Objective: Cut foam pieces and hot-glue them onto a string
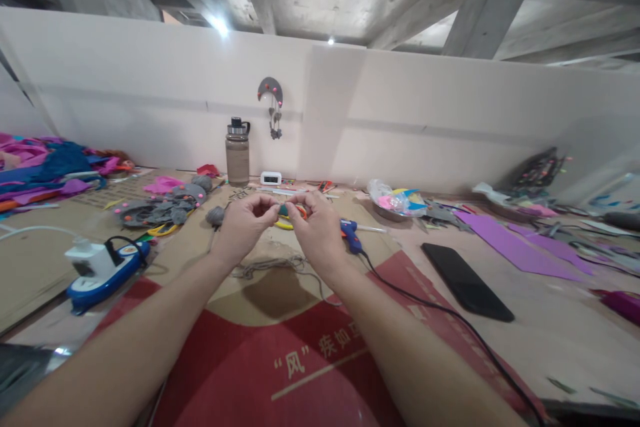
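My left hand (246,221) and my right hand (317,225) meet over the middle of the table, each with thumb and fingertips pinched together. Between them is a small dark green piece (283,209), perhaps felt; the fingers cover most of it. Just behind and below the fingertips, something with yellow and orange curved edges (284,223) shows in part. A tangle of grey yarn (273,268) lies on the cardboard below my hands. Close to my left hand sits a grey ball (215,215). A blue glue gun (352,235) lies right of my right hand.
A bottle (237,153) and a small white clock (271,178) stand by the partition. Grey felt pieces (165,207) and a blue power strip (107,280) lie left. Right are a black phone (465,280), purple sheets (515,243) and the glue gun's cord (430,303).
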Available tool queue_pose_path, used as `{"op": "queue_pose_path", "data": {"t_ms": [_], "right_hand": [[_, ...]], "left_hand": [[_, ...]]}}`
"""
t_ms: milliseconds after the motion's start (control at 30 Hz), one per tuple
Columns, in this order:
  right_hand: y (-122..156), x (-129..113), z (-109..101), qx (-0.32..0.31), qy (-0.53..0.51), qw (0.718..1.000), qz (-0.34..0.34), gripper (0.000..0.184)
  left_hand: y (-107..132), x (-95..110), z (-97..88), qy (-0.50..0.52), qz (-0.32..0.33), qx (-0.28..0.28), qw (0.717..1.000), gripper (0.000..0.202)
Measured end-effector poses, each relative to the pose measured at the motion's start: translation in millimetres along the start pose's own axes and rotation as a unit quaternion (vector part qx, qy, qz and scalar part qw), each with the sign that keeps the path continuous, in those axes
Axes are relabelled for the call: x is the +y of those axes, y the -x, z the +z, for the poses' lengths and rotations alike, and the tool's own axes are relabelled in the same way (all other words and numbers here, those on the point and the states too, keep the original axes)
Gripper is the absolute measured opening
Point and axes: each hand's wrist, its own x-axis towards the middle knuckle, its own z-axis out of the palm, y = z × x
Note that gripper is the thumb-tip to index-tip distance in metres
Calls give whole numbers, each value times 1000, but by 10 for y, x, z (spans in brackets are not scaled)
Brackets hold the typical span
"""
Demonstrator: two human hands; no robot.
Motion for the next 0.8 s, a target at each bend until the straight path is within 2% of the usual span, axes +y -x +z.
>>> {"op": "queue_pose_path", "data": {"t_ms": [133, 300, 600, 800], "right_hand": [[-8, 28, 25, -7, -11, 1000, -2, 11], [-27, 112, 88, -42, -55, 997, 31, 10], [-16, 228, 177, -72, -97, 990, 78, 12], [-6, 225, 208, -68, -108, 986, 105, 12]], "left_hand": [[-8, 0, -11, -19, 3, -4, 1000, 16], [-14, 7, -21, -69, 4, -5, 998, 16], [-44, -19, -25, -70, -32, -39, 996, 16], [-46, -46, -34, -62, -57, -64, 994, 19]]}}
